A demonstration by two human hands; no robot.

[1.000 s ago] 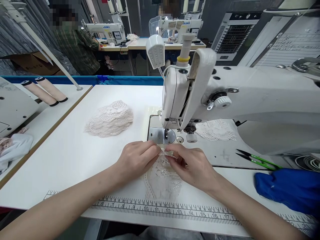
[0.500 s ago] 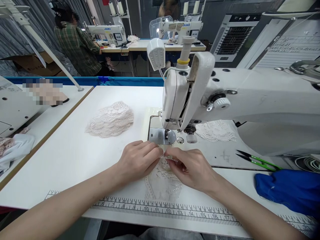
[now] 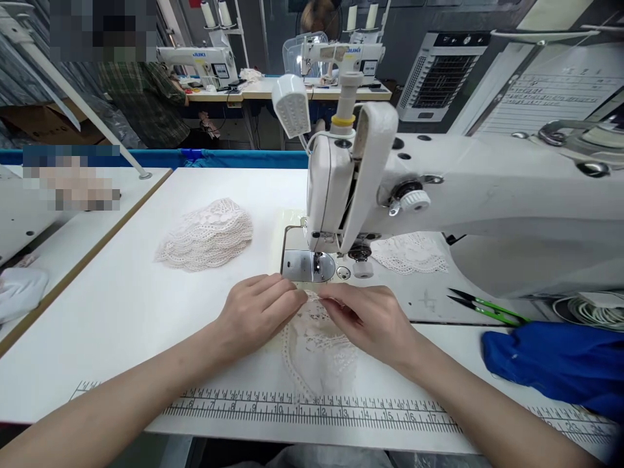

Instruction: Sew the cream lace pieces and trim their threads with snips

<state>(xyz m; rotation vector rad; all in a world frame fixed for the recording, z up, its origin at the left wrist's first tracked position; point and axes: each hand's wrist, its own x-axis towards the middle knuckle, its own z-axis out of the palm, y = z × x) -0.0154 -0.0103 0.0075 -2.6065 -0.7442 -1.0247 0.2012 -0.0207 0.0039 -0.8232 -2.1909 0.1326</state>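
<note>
White tabletop in a sewing workroom, with one black printed ruler along the front edge, numbered 6 to 17 where readable. Towards the middle of that edge, one sheer off-white lace piece, flat, with its lower end at the ruler. Pinched at its upper edge by the fingertips of two bare hands: left hand on one side, right hand just beside it on the other, both with curled fingers.

Just beyond, one white sewing machine with a shiny metal needle plate. On its bed, right of the needle, one scalloped lace piece. Left of the machine, one fanned stack of pale lace, layers too fine to count. Towards the right edge, one pair of green-handled black snips beside a crumpled blue cloth.

Behind, two white machines, both labelled JUKI, four white thread cones, and one person in a green plaid shirt. Upper right, a white sheet with handwriting too small to read. Upper left, one brown cardboard box, contents unclear.
</note>
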